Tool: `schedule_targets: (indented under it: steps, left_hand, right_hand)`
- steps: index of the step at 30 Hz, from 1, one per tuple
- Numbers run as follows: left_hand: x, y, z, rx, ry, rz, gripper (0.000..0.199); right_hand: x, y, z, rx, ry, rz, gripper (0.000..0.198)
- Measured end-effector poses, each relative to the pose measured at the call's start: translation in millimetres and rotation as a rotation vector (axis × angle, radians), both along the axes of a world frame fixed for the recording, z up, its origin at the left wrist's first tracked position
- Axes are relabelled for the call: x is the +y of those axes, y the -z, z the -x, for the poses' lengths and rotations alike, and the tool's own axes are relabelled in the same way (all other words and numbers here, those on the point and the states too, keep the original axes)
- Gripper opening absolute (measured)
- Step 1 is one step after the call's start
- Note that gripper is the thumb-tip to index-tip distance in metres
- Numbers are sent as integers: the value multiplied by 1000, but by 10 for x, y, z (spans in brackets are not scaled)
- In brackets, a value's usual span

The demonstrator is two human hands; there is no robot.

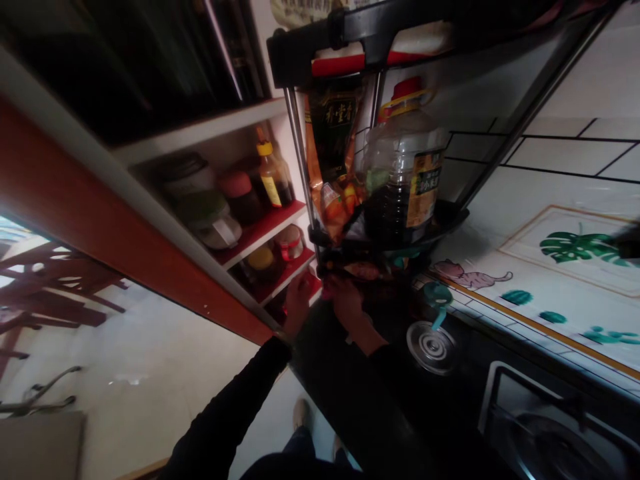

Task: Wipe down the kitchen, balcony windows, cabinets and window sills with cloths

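Note:
My left hand (299,301) reaches to the front of the low red-edged cabinet shelf (281,283). Its fingers are dim and smeared, so their grip cannot be made out. My right hand (349,308) is at the bottom tier of the black corner rack (320,235), above the dark countertop (345,373). The fingers of this hand look curled in, with a small reddish patch at their tips; what they hold is too dark to name. Above my hands, the rack bears a large jug of dark liquid (400,180) with a red cap and an orange-and-black food packet (333,153).
Cabinet shelves at left hold a yellow-capped bottle (273,175), jars (200,200) and a red-and-white mug (290,242). A round metal lid (432,347) lies on the counter, beside a teal item (438,297). The gas stove (545,427) is at lower right.

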State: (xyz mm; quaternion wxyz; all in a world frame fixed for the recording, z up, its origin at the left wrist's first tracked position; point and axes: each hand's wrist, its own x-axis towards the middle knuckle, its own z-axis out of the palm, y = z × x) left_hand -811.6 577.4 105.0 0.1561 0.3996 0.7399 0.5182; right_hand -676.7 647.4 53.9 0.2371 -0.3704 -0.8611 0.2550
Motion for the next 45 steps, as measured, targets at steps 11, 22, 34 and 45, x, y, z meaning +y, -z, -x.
schedule_targets:
  steps: [11, 22, 34, 45]
  left_hand:
    - [-67, -93, 36, 255, 239, 176, 35]
    - [747, 21, -357, 647, 824, 342, 50]
    - [894, 316, -254, 540, 771, 239, 53]
    - [836, 451, -244, 585, 755, 188, 53]
  right_hand:
    - [5, -11, -82, -163, 4, 20, 48]
    - [243, 250, -1368, -134, 148, -21, 42]
    - [-25, 85, -662, 87, 451, 131, 44]
    - [1119, 188, -1509, 96, 879, 172, 39]
